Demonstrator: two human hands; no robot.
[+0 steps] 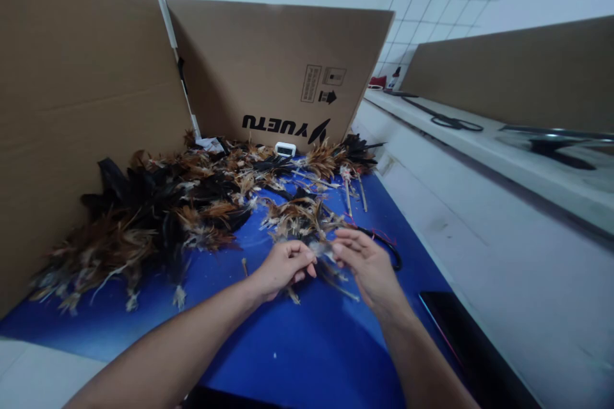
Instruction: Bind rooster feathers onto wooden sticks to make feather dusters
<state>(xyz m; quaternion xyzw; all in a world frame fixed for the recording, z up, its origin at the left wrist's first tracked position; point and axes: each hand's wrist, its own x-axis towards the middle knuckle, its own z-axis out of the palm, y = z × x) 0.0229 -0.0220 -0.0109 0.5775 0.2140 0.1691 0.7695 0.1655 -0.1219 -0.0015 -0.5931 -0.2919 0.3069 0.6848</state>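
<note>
Both hands are meeting over the blue mat (297,345), fingertips almost touching. The left hand (283,266) is pinching narrow, thumb and forefinger closed on one end of a small pale feather bunch (322,248); the right hand (367,262) is pinching the other end, its remaining fingers lying loosely extended. The bunch is sitting between the two hands, its long axis running roughly left to right across the view, tilted slightly; both hands are equally near, each on its own end. Exact grip on the quills is partly blurred. Directly beyond the fingertips a small heap of brown feathers (302,217) is lying, almost touching the held bunch. Further left a large pile of black and brown feathers (153,211) is spreading along the cardboard wall (86,108). A few thin sticks (348,195) are lying beyond the right hand, and a black curved handle (391,249), possibly scissors, is showing just past that hand's knuckles. A dark phone-like slab (460,339) is resting at the mat's right edge, beside the right forearm. A white bench (480,236) is running alongside, with scissors (455,121) lying well apart on a farther ledge.
</note>
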